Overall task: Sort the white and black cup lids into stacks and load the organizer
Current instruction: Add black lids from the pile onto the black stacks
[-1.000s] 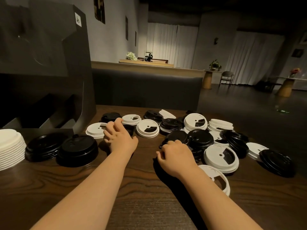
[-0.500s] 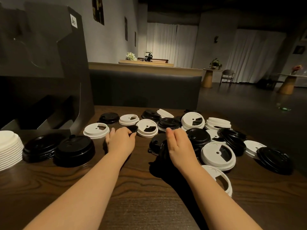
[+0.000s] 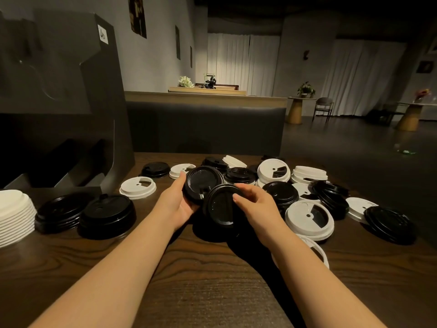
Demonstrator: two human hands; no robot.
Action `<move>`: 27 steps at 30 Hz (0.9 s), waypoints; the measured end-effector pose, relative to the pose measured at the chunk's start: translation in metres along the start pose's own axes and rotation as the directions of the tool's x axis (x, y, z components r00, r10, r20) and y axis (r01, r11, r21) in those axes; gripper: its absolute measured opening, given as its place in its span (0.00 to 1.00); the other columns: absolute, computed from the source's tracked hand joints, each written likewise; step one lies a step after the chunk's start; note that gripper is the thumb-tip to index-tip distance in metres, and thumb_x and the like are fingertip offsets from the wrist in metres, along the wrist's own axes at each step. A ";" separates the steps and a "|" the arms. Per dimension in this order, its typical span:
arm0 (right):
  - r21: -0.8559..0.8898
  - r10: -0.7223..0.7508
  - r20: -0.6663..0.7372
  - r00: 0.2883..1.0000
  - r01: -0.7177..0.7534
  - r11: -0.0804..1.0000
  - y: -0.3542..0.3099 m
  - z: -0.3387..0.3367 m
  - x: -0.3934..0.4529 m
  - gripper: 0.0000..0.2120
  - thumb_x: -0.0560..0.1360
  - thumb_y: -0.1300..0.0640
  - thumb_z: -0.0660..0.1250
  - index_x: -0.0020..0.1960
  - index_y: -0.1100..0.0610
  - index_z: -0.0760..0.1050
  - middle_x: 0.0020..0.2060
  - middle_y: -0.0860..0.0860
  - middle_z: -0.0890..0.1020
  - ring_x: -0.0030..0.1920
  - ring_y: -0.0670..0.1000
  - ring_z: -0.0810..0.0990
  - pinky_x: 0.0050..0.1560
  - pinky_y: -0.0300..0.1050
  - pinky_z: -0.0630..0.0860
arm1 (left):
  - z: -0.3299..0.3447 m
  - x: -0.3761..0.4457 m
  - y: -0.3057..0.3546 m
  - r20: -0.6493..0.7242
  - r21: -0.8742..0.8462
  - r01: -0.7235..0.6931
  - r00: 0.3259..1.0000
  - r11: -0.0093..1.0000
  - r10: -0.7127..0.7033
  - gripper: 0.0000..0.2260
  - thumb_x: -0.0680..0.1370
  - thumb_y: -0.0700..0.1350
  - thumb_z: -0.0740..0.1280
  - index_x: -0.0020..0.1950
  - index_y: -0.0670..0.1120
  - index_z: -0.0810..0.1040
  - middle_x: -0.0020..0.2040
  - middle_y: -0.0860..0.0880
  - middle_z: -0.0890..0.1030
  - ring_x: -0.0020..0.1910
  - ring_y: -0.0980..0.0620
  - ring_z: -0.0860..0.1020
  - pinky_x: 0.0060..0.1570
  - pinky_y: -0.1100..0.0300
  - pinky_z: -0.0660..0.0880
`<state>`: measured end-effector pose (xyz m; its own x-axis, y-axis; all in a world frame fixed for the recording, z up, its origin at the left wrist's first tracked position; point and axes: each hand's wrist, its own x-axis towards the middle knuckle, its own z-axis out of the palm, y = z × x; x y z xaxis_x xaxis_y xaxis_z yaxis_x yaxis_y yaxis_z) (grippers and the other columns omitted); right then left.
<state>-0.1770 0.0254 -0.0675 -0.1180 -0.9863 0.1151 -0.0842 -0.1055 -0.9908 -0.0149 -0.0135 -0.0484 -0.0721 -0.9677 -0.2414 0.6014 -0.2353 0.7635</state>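
Fingers of the left hand [image 3: 176, 204] curl round one round black plastic cup lid [image 3: 203, 183]; fingers of the right hand [image 3: 256, 209] pinch a second black lid [image 3: 222, 209], both raised just right of the tall dark organizer [image 3: 63, 110]. Beside the organizer: white lid stack [image 3: 14, 215], two black stacks [image 3: 107, 215]. Remaining: mixed loose lids [image 3: 309, 217] further right, unsorted. Organizer apparently not yet loaded.
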 end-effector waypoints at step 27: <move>0.161 -0.002 -0.184 0.983 0.032 0.986 -0.001 -0.007 0.006 0.13 0.78 0.60 0.64 0.62 0.53 0.76 0.57 0.51 0.80 0.56 0.50 0.79 0.59 0.48 0.77 | -0.005 0.002 -0.012 0.245 0.199 0.145 0.950 0.969 -0.193 0.10 0.81 0.43 0.60 0.55 0.41 0.78 0.45 0.41 0.84 0.43 0.45 0.83 0.40 0.53 0.82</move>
<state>-0.1844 0.0206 -0.0655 -0.2977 -0.9461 0.1276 0.0727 -0.1558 -0.9851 -0.0184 -0.0124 -0.0607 -0.3794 -0.8963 -0.2297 0.4140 -0.3865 0.8241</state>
